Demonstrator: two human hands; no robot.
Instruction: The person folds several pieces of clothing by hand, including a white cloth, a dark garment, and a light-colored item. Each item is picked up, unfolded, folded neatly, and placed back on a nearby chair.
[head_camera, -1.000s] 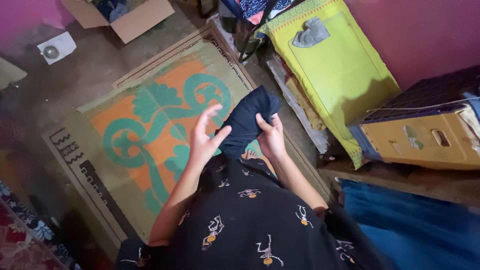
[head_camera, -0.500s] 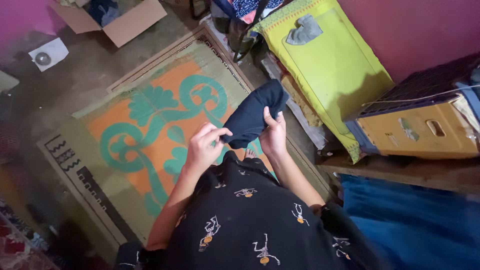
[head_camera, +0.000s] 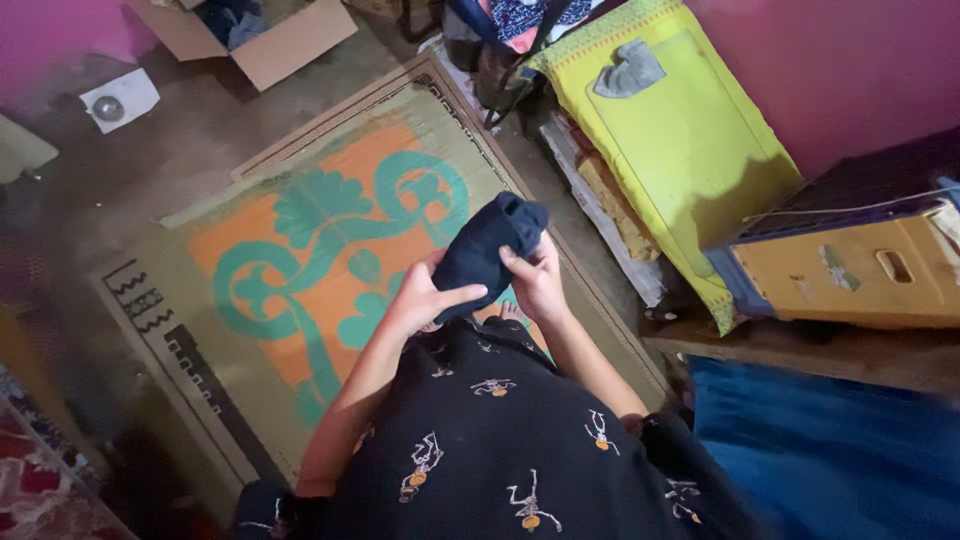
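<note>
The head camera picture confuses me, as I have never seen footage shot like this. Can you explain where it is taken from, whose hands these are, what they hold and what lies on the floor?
There is no machine here. The camera sits on a person's head and looks straight down, so you see their own body from above: a black garment with small printed figures, and two bare arms reaching forward.

The left hand and the right hand hold a folded dark blue cloth between them, with the fingers of both wrapped around it, above the floor.

Below lies a mat with an orange and teal leaf pattern. At the top is an open cardboard box. To the right lie a yellow-green padded cushion, a yellow crate and some blue fabric. The walls are pink.
</note>
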